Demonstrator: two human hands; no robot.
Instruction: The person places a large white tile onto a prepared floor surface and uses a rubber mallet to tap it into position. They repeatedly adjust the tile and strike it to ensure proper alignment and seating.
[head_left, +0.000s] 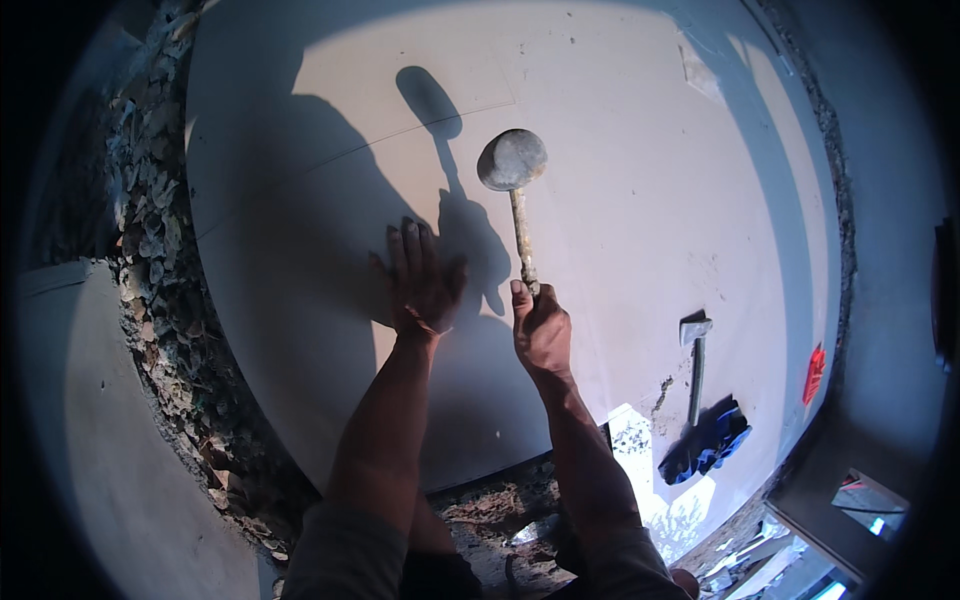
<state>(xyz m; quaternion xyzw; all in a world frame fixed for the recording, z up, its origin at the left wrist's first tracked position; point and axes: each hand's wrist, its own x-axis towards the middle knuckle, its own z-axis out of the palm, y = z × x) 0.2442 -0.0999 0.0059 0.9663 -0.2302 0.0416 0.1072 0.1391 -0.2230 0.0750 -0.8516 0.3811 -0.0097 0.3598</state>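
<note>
My right hand (543, 328) is wrapped around the lower handle of a mallet (512, 162) with a rounded, greyish-white head. The mallet's head points away from me, and its shadow falls on the pale flat slab to the left. Palm down, my left hand (422, 285) lies on the slab (620, 230) with its fingers spread, in my own shadow. Farther right on the slab rests a small hammer or hatchet (696, 360) with a grey head. Just below that tool is a dark blue crumpled glove or cloth (706, 442).
A red object (814, 375) sits near the slab's right edge. Broken rubble and dry debris (165, 330) run along the left side. Rough dirt (500, 510) shows at the near edge. A grey wall or panel (890, 150) stands at right.
</note>
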